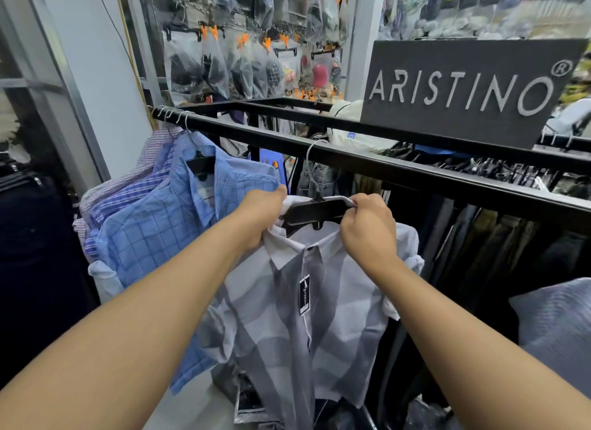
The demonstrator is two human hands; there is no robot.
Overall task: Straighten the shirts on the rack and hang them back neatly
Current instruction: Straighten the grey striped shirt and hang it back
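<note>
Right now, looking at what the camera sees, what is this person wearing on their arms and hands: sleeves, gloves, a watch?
Nothing shows on them. The left forearm and right forearm are bare to the frame's edge, with no sleeve in view. The left hand and right hand have no gloves, and no watch, bracelet or ring is visible.

Grey-white striped shirt (307,317), blue checked shirt (153,231), black hanger (315,213)
</note>
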